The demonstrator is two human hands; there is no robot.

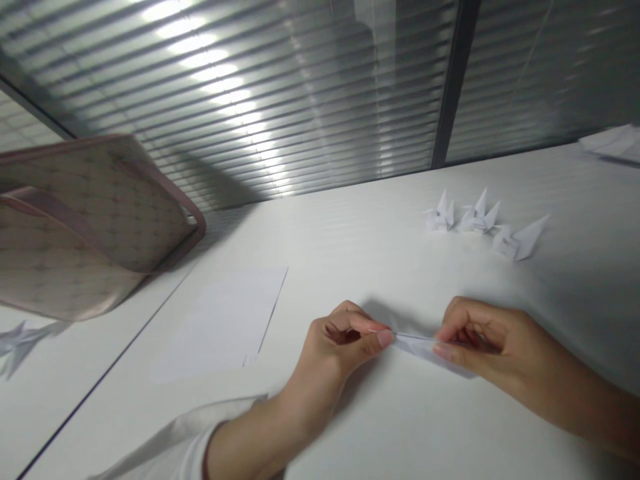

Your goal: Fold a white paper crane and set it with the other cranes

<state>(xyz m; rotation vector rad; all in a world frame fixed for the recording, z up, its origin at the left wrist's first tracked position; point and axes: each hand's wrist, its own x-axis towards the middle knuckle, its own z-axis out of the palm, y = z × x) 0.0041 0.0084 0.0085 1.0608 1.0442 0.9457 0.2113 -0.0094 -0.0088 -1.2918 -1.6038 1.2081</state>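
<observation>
Between my two hands a narrow strip of folded white paper (417,347) is held a little above the white table. My left hand (340,353) pinches its left end between thumb and forefinger. With thumb and fingers closed, my right hand (485,343) grips the paper toward its right end, and part of the paper is hidden behind that thumb. Beyond my right hand stand three folded paper cranes, the left one (441,215), the middle one (481,215) and the right one (520,240), which lies lower with a long pointed end.
A sheet of white paper (225,323) lies left of my hands. A pale quilted bag with pink trim (95,227) stands at the left, near more folded paper (23,343). White paper (613,143) rests at the far right. Blinds (320,100) border the table's (350,247) back edge.
</observation>
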